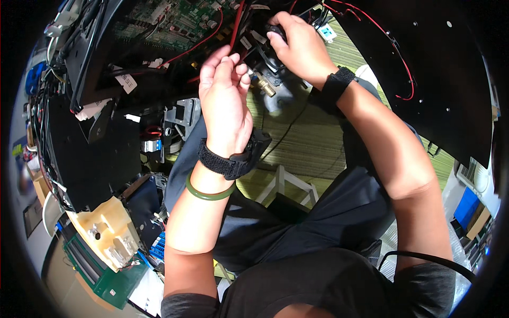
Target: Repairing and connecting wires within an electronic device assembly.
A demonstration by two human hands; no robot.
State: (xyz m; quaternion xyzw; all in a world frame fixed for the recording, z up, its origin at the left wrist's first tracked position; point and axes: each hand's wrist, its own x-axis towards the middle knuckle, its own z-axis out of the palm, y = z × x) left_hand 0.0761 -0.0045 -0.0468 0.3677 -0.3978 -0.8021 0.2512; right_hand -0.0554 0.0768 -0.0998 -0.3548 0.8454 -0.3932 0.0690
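We are pinching a small black object point(277, 31) in our right hand point(305, 50), and, with our left hand point(225, 100) curled just below a thick red insulated cable point(238, 24), its hold impossible to tell, we should be working gently, clear of the green circuit board point(177, 26) left of both grips.

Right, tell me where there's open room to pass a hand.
Free: carpet between the trouser legs, bordered above by the brass fitting, below by the white frame; a thin dark cable crosses it. Crowded: around left hand and right hand, among red wires.
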